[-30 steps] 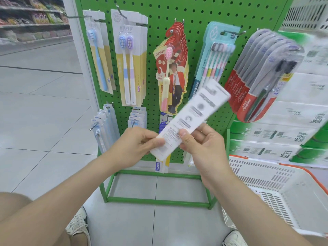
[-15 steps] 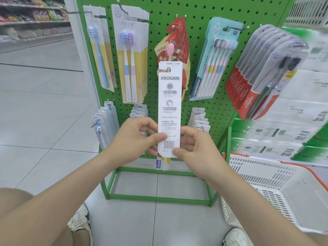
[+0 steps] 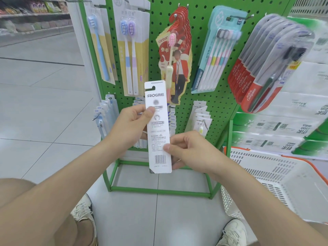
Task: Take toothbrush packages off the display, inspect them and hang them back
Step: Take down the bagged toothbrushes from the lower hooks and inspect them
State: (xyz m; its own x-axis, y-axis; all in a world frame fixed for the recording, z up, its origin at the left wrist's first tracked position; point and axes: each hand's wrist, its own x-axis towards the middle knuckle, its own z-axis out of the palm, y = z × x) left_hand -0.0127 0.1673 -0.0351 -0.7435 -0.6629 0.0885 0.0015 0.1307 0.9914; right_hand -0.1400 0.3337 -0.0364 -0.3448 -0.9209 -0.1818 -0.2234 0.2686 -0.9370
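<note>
I hold a narrow white FROG toothbrush package (image 3: 158,132) upright in front of the green pegboard display (image 3: 200,50), its printed back with a barcode facing me. My left hand (image 3: 131,125) pinches its left edge near the middle, thumb on the face. My right hand (image 3: 190,150) pinches the lower right edge, fingers behind the card. Behind the package, a hook on the lower row carries more FROG packages (image 3: 172,119), partly hidden.
Other toothbrush packs hang on the board: yellow-backed ones (image 3: 131,50), red canban cards (image 3: 177,55), a teal multi-pack (image 3: 218,52), Colgate packs (image 3: 262,64). A white basket with an orange rim (image 3: 276,180) stands at right. The green frame base (image 3: 159,190) lies on the tiled floor by my shoes.
The package swung from tilted right to upright. My left hand then slid up its left edge, and the package dropped slightly while staying upright.
</note>
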